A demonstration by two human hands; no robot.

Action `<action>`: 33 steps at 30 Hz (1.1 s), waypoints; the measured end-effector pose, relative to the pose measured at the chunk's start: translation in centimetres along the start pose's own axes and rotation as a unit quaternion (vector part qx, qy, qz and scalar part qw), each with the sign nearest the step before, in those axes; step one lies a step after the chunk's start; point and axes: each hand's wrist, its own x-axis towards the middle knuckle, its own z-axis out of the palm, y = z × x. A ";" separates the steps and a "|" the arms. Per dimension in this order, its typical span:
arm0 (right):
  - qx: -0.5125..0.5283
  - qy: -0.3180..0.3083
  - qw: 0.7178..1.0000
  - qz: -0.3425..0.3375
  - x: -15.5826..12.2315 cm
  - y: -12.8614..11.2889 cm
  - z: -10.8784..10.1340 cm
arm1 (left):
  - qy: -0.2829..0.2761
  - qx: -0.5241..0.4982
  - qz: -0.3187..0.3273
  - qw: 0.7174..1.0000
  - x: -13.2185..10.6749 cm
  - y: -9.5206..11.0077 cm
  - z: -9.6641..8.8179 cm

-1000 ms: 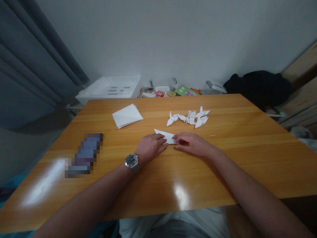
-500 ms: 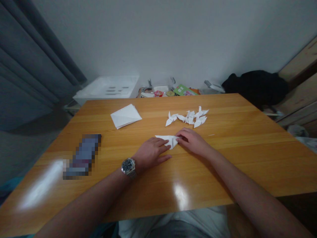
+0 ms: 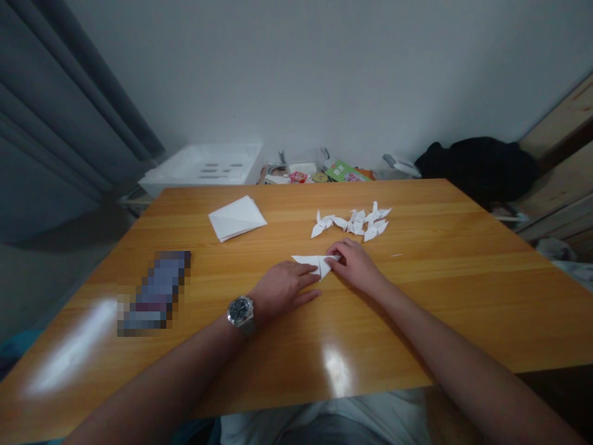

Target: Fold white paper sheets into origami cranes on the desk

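Note:
A small piece of white paper (image 3: 323, 267), folded into a triangle with one corner toward me, lies on the table between my hands. My left hand (image 3: 282, 285), with a metal watch (image 3: 241, 311) on its wrist, rests its outstretched fingers on the paper's left part, the thumb apart from it. The right corner is pinched between the thumb and fingers of my right hand (image 3: 351, 261), which cover that end. Just beyond, several folded white paper birds (image 3: 356, 221) stand in a loose cluster.
A stack of white paper sheets (image 3: 237, 219) lies at the back left of the wooden table (image 3: 445, 278). Nearer on the left is a pixelated, phone-like dark object (image 3: 157, 290). Behind the table are a white foam tray (image 3: 204, 164), a green booklet (image 3: 345, 172) and a black cloth heap (image 3: 479, 167).
My right hand has shifted slightly left along the folded paper, its fingers still pinching the right end. The left hand stays almost in place.

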 end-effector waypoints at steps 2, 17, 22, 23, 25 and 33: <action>-0.002 0.002 1.000 -0.001 0.0 -0.1 0.2 | 0.000 -0.007 -0.004 1.000 0.0 0.0 -0.1; -0.033 0.023 0.999 0.005 -0.1 -0.7 0.6 | -0.021 0.012 0.006 1.000 0.0 -0.2 0.2; -0.042 0.032 0.999 0.005 -0.2 -0.5 0.9 | -0.026 0.010 0.006 1.000 0.1 -0.3 0.3; -0.042 0.034 0.999 0.005 -0.2 -0.5 0.9 | -0.029 0.007 0.008 1.000 0.0 -0.3 0.2; -0.038 0.034 0.999 0.005 -0.2 -0.4 1.0 | -0.033 0.001 0.016 0.999 -0.1 -0.4 0.1; -0.033 0.032 0.999 0.007 -0.2 -0.5 1.1 | -0.052 -0.004 0.026 0.998 -0.4 -0.6 -0.4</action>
